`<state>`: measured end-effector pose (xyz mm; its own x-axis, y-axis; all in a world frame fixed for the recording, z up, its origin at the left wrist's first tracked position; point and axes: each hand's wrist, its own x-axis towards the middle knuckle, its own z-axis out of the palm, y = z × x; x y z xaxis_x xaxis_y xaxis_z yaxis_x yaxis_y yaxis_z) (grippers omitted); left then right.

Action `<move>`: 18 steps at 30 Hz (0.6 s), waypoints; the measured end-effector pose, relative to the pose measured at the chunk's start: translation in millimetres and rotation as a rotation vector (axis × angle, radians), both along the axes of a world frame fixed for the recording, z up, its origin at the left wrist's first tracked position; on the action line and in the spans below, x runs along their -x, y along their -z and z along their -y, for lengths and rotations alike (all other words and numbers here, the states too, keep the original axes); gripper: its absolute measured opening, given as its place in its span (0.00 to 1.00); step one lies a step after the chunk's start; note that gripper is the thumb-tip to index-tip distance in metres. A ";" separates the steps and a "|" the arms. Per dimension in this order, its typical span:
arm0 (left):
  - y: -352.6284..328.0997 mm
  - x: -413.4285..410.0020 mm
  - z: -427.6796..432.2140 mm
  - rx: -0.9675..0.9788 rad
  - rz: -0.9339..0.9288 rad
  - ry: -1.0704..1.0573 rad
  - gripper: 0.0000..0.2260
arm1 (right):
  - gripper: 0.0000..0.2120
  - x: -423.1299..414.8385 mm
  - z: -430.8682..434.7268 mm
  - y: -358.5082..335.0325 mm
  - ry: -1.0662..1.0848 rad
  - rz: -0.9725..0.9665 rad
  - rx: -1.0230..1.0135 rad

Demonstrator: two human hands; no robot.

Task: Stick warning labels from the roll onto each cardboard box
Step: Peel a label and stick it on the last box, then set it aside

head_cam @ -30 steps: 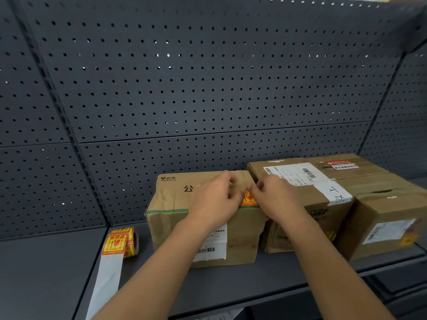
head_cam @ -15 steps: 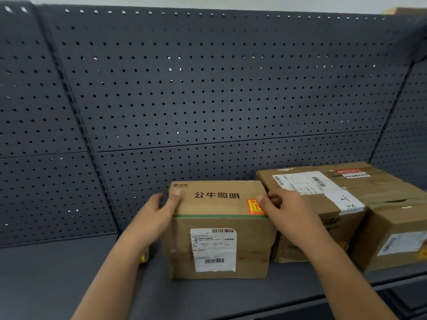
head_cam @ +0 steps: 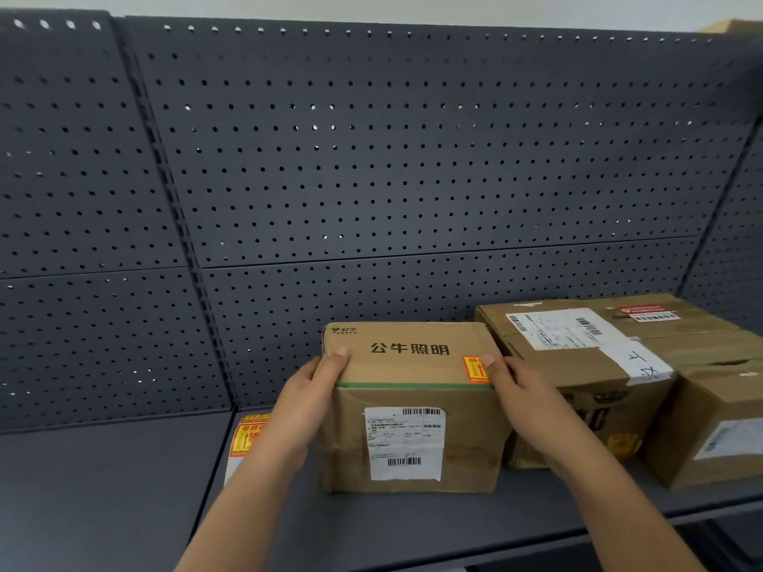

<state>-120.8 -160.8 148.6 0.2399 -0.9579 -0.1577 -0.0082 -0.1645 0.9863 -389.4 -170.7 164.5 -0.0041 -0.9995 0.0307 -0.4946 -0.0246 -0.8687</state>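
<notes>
A cardboard box (head_cam: 413,365) with black printed characters on top stands on the dark shelf (head_cam: 392,526). An orange warning label (head_cam: 475,368) is stuck at its top right front corner. My left hand (head_cam: 307,400) grips the box's left side, thumb on top. My right hand (head_cam: 518,390) grips the right side, thumb resting by the label. The label roll (head_cam: 247,437) lies on the shelf left of the box, mostly hidden behind my left forearm.
Two more cardboard boxes stand to the right: a large one (head_cam: 578,348) touching the held box and a smaller one (head_cam: 718,427) at the frame's right edge. A dark pegboard wall (head_cam: 371,158) rises behind. The shelf's front edge runs below my forearms.
Both hands left the label, which now sits stuck on the box. My left hand moved to the box's left side, my right to its right side. The view has shifted left.
</notes>
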 end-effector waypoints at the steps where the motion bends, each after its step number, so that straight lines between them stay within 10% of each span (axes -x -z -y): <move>1: 1.1 2.7 0.1 0.013 -0.030 -0.014 0.16 | 0.12 -2.6 -1.9 2.4 -0.002 0.107 -0.013; 14: 7.8 -4.5 -12.3 0.144 -0.164 0.000 0.13 | 0.10 -7.4 -14.9 10.4 0.012 0.338 0.110; 18: 20.4 -15.0 -31.5 0.250 -0.177 0.046 0.35 | 0.10 -3.5 -28.5 20.2 -0.066 0.360 0.188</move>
<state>-105.8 -129.3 128.2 0.1850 -0.9815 0.0490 0.1652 0.0802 0.9830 -385.9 -142.3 144.3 0.0161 -0.9751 0.2211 -0.1519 -0.2210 -0.9634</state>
